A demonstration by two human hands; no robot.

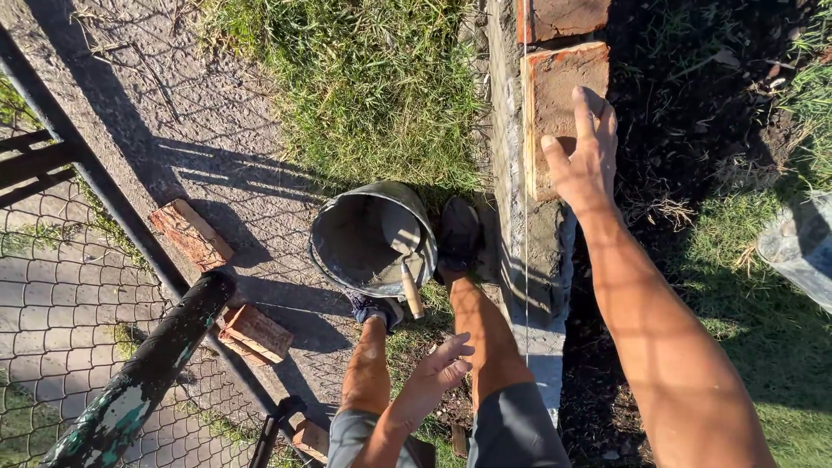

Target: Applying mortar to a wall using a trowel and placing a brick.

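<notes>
Head view, wall: a low brick wall (539, 260) ran away from the person, grey mortar showing on its top and side, with a thin string line (526, 286) stretched along its edge, which I took as a guide for keeping the course straight.
Head view, top brick: the nearest brick (555, 95) sat at the end of the top course, another brick (565, 16) beyond it.
Right hand: the right hand (585, 156) lay flat on that brick, fingers spread and extended, thumb out to the side, palm pressing down; it gripped nothing, and it looked like a steadying or bedding press.
Left hand: the left hand (438, 371) hung loose above the knees, fingers half open and apart, holding nothing and touching nothing.
Bucket: a metal bucket (373, 238) stood on the ground by the person's feet, close to the wall, so mortar stayed within reach; a trowel (406, 260) rested inside it, wooden handle sticking over the rim.
Spare bricks: two loose bricks (192, 234) (254, 333) lay on the paving beside a wire fence (61, 286).
</notes>
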